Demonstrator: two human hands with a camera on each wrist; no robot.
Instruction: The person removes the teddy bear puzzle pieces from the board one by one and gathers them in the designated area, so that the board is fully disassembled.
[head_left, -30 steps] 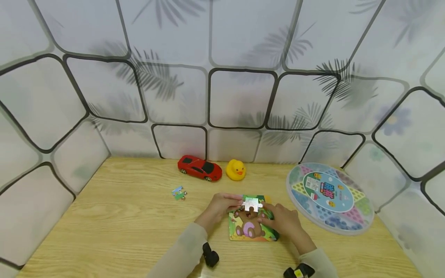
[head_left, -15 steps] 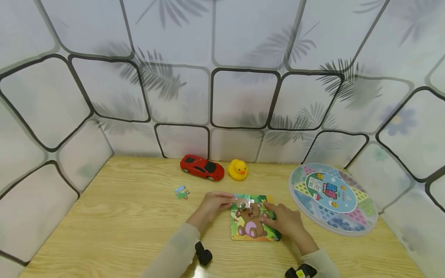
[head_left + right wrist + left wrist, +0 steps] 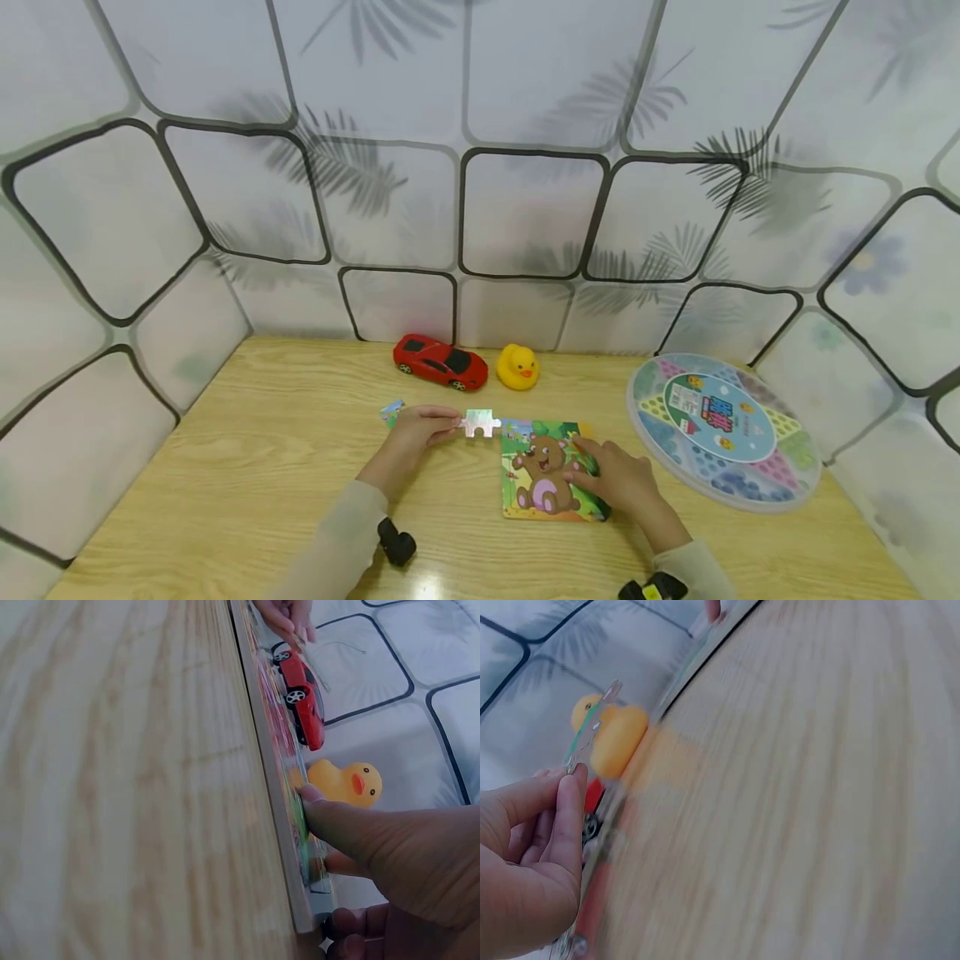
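My left hand [image 3: 411, 435] pinches a jigsaw piece [image 3: 480, 422] between thumb and fingertips, just off the puzzle's upper left corner. The piece looks shiny in the head view; the left wrist view shows it as a thin tilted slab [image 3: 591, 727]. A square jigsaw puzzle [image 3: 546, 492] with a brown bear lies on the table. My right hand [image 3: 621, 477] holds its right side, thumb and index finger on the picture, other fingers bent at the edge. Another loose jigsaw piece [image 3: 392, 412] lies partly hidden behind my left hand.
A red toy car [image 3: 441, 363] and a yellow rubber duck [image 3: 517, 367] stand along the back of the wooden table [image 3: 285, 467]. Right of the puzzle lies a round, flat, clear-rimmed package [image 3: 723, 429]. Patterned fabric walls [image 3: 532, 212] rise around the table.
My left hand has carried the jigsaw piece left, from above the puzzle to beyond its left edge, uncovering the bear's head. My right hand has stayed on the puzzle.
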